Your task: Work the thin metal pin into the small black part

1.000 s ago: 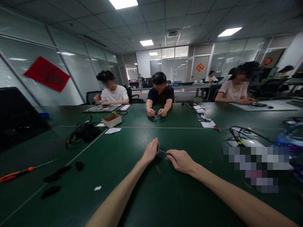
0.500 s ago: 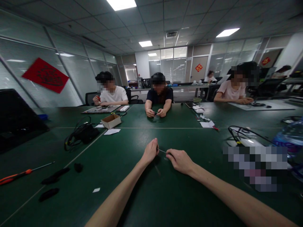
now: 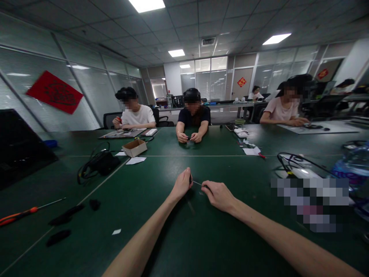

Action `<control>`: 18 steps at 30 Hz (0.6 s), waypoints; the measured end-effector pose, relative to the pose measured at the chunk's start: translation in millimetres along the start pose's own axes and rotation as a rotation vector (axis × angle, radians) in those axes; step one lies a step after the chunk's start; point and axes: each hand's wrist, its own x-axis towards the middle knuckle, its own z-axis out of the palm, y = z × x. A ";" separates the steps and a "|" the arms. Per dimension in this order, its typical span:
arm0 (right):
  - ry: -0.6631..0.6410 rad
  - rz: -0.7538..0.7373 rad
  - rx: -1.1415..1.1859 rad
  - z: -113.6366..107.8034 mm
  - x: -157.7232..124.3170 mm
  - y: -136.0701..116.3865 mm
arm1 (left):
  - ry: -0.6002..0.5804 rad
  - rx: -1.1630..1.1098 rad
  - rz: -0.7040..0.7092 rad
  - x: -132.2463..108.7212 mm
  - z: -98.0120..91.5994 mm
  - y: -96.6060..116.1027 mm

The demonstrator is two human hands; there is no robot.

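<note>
Above the middle of the green table (image 3: 173, 238), my left hand (image 3: 182, 184) is closed round a small dark object (image 3: 190, 179), mostly hidden by the fingers. To its right my right hand (image 3: 217, 195) is closed in a pinch on a thin tool, whose handle is largely hidden in the fingers. The tool's thin metal shaft (image 3: 197, 183) spans the gap between both hands and reaches the dark object. The two hands are apart from each other.
At the left lie an orange and black screwdriver (image 3: 33, 210), several black pieces, a black cable bundle (image 3: 105, 162) and an open cardboard box (image 3: 134, 148). A bottle (image 3: 353, 165) and cables stand at the right. Three people sit across the table.
Both hands keep nearly the same pose and grip. The whole view has shifted very slightly. The person at the right has moved a hand a little over the board.
</note>
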 end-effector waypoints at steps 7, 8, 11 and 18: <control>0.183 0.201 0.014 -6.9 10.9 19.2 | -0.024 -0.033 0.013 -1.9 1.3 -0.9; 0.149 0.150 0.010 -7.4 10.2 17.4 | -0.029 -0.070 -0.019 -1.0 0.8 -2.4; 0.048 0.016 -0.011 -8.3 6.3 8.1 | -0.045 -0.216 -0.104 2.3 -1.2 -7.4; -0.040 -0.039 -0.021 -9.3 4.5 1.3 | -0.053 -0.461 -0.158 6.7 -1.6 -15.8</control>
